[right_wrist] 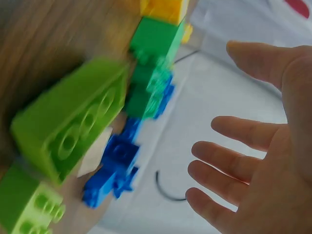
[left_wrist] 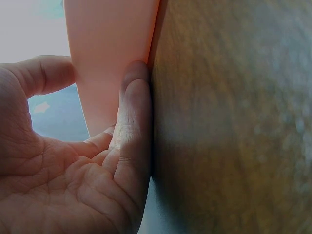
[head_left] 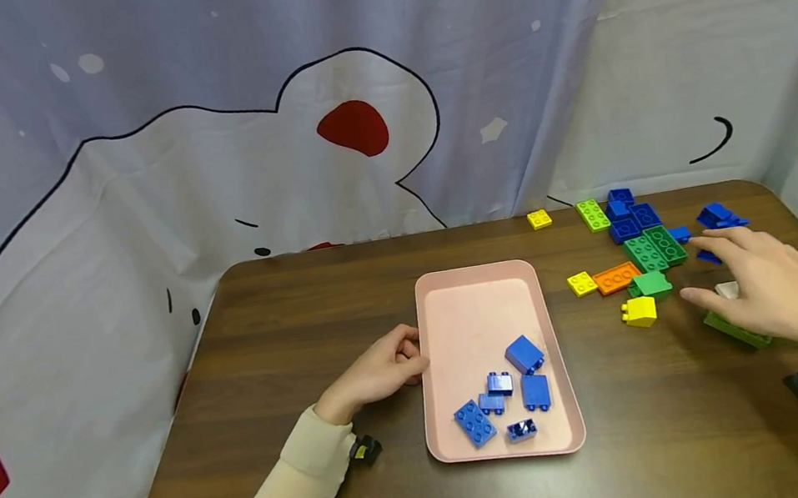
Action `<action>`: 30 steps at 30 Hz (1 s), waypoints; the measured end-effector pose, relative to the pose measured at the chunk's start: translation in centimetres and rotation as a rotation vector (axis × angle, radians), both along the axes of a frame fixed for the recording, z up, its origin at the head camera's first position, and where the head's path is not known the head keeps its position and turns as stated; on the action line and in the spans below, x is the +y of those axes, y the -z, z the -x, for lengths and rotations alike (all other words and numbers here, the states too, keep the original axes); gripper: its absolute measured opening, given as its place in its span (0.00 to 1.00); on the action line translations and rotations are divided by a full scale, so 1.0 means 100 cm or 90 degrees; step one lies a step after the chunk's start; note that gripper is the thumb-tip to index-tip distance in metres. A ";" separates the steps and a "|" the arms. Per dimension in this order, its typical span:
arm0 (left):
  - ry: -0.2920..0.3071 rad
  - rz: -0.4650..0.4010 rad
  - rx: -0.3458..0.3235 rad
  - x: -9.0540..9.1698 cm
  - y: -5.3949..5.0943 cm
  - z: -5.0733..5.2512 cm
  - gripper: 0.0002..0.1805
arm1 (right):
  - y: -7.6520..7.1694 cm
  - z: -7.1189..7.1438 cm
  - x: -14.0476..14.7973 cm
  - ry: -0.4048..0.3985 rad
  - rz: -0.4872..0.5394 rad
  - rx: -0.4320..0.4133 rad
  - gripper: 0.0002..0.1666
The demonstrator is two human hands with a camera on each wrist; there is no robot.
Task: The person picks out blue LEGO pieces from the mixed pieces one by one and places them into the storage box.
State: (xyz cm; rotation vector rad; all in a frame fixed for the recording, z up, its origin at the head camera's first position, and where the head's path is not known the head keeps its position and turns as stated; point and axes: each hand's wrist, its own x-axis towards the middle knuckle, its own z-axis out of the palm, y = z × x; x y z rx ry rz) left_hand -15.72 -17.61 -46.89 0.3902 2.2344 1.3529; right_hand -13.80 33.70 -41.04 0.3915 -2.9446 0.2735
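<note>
Pink, the tray (head_left: 471, 311) lies on the brown surface (head_left: 302, 320), its left edge pinched by the left hand (head_left: 377, 370) (blue bricks (head_left: 536, 392) sit toward the tray's near end). The right hand (head_left: 778, 283), fingers spread, hovers near a long green brick (head_left: 737, 331) and a white piece (head_left: 727, 290).

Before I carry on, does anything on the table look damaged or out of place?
Nothing stands out as damaged or spilled. The blue blocks in the pink tray sit at mixed angles towards its near end, and other blocks lie to its right.
</note>
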 end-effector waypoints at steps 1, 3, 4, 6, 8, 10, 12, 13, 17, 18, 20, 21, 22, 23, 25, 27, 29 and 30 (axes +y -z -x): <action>0.001 0.000 -0.001 0.000 0.000 0.000 0.25 | 0.001 0.003 0.006 0.011 -0.005 -0.008 0.46; 0.002 0.000 0.001 0.000 0.000 0.001 0.25 | 0.004 0.009 0.016 0.026 -0.012 -0.020 0.45; 0.002 0.000 0.002 0.000 -0.001 0.001 0.25 | 0.005 0.011 0.020 0.033 -0.015 -0.026 0.45; 0.001 0.002 0.004 -0.001 0.000 0.001 0.25 | 0.007 0.016 0.027 0.046 -0.016 -0.035 0.45; 0.001 0.003 0.006 -0.002 0.000 0.002 0.25 | 0.009 0.021 0.033 0.056 -0.016 -0.047 0.45; 0.002 0.002 0.006 -0.002 0.000 0.002 0.25 | 0.011 0.025 0.036 0.068 -0.011 -0.060 0.44; 0.003 0.000 0.005 -0.002 0.000 0.002 0.25 | 0.012 0.029 0.040 0.077 -0.007 -0.076 0.44; 0.004 -0.002 0.004 -0.002 0.000 0.001 0.25 | 0.013 0.031 0.042 0.080 -0.006 -0.085 0.44; 0.004 -0.006 0.002 -0.001 0.000 0.001 0.24 | 0.017 0.038 0.048 0.084 -0.014 -0.112 0.42; 0.005 -0.007 0.001 0.000 0.000 0.001 0.24 | 0.018 0.040 0.049 0.084 -0.020 -0.116 0.41; 0.006 -0.007 0.003 -0.001 0.000 0.002 0.24 | 0.020 0.042 0.049 0.080 -0.033 -0.117 0.40; 0.007 -0.006 0.003 -0.001 0.001 0.002 0.24 | 0.021 0.042 0.049 0.080 -0.039 -0.115 0.39; 0.008 -0.005 0.003 -0.001 0.000 0.002 0.25 | 0.021 0.043 0.049 0.080 -0.044 -0.113 0.38; 0.007 -0.006 0.001 -0.001 0.001 0.003 0.25 | 0.022 0.043 0.049 0.080 -0.048 -0.109 0.37; 0.007 -0.006 0.000 -0.001 0.002 0.003 0.25 | 0.025 0.043 0.049 0.086 -0.050 -0.094 0.36; 0.005 -0.003 -0.003 -0.001 0.002 0.003 0.25 | 0.026 0.043 0.049 0.097 -0.045 -0.085 0.35; 0.004 -0.002 -0.007 -0.001 0.002 0.003 0.25 | 0.028 0.043 0.048 0.106 -0.031 -0.077 0.33; 0.004 -0.001 -0.008 -0.002 0.002 0.003 0.25 | 0.029 0.044 0.048 0.109 -0.023 -0.074 0.32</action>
